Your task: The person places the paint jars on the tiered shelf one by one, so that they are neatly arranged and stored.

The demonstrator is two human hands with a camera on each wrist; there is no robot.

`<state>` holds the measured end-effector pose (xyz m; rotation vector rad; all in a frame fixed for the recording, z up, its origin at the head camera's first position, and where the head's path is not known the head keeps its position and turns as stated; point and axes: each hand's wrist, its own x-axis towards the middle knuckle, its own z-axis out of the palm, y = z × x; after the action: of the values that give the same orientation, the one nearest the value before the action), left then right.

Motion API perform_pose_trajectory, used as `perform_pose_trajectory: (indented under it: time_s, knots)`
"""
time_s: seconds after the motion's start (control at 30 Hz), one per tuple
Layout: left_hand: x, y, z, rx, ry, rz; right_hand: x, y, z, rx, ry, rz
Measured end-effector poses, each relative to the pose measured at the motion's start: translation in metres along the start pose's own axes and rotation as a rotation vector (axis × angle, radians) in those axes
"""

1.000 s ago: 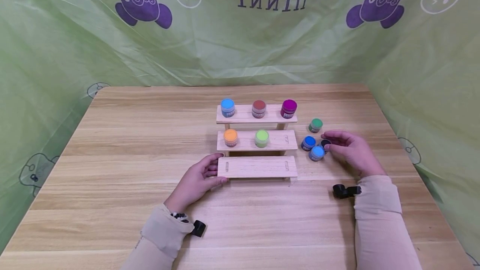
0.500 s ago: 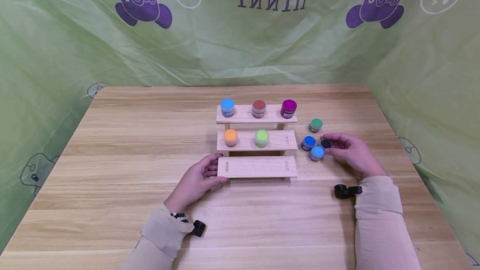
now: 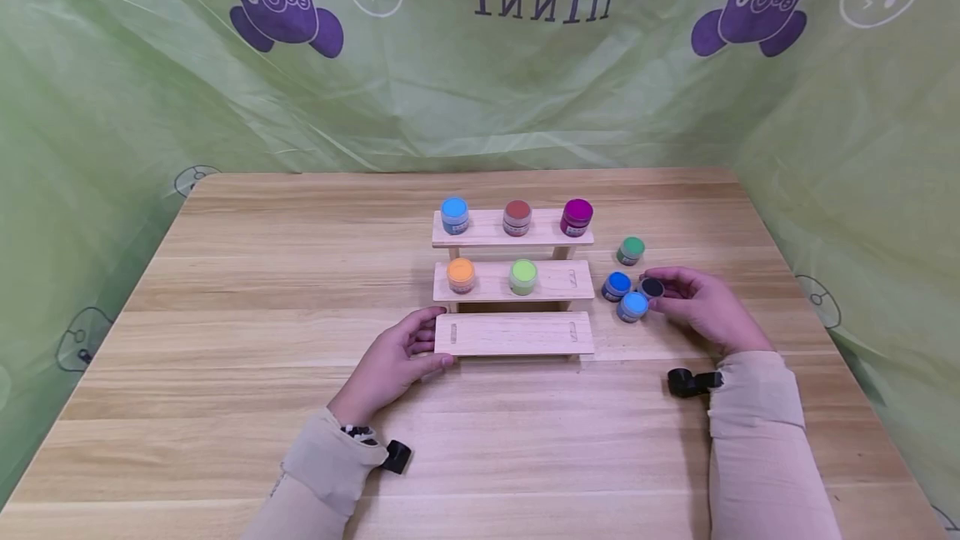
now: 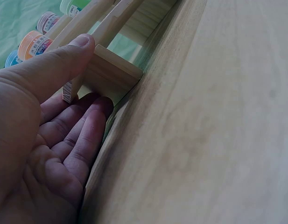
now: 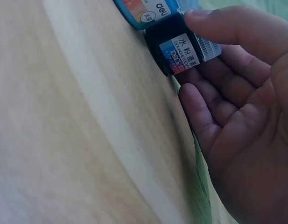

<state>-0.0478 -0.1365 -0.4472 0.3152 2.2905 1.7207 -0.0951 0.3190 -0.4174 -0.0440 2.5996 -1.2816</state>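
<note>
1. The right hand (image 3: 701,304), right of centre in the head view, pinches the black jar (image 3: 652,289) between thumb and fingers; the gap is narrow, just the jar's width.
2. That jar stands among others on the desk (image 3: 225,315) — the deep blue jar (image 3: 617,286) just to its left, the light blue jar (image 3: 633,307) to its lower left, the green jar (image 3: 631,251) a little above.
3. In the right wrist view, the black jar sits at the upper middle, its label facing the camera, the thumb at its clear rim.
4. The left hand (image 3: 390,369), left of centre, holds the left end of the lowest shelf of the wooden rack (image 3: 514,334), thumb at the front edge and fingers behind.
5. The rack's top shelf, at the centre of the frame, carries the sky-blue jar (image 3: 454,216), the brown jar (image 3: 517,218) and the magenta jar (image 3: 577,217), left to right.
6. Its middle shelf bears the orange jar (image 3: 461,275) at left and the lime jar (image 3: 523,277) near its middle.
7. Green cloth (image 3: 480,98) with purple figures fills the upper frame — behind the desk.
</note>
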Motion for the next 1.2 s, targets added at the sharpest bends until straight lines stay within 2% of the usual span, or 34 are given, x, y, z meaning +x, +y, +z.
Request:
perform_pose_trajectory:
  time_s: [0.33, 0.53, 0.67, 0.9, 1.2]
  knots:
    - [-0.001, 0.0, -0.001, 0.009, -0.004, 0.006, -0.002, -0.003, 0.002, 0.138, 0.05, 0.058]
    - [0.0, -0.002, -0.001, 0.0, -0.005, 0.019, -0.002, -0.003, 0.002, 0.163, 0.073, 0.066]
    - [0.0, -0.002, -0.001, 0.004, -0.003, 0.013, 0.0, -0.003, 0.002, 0.167, 0.08, 0.07]
    - [0.0, -0.002, -0.001, 0.008, 0.001, 0.018, 0.0, -0.006, 0.0, 0.104, 0.092, 0.064]
    - [0.001, 0.0, -0.001, 0.002, 0.0, 0.001, -0.004, -0.016, 0.002, 0.128, 0.123, 0.043]
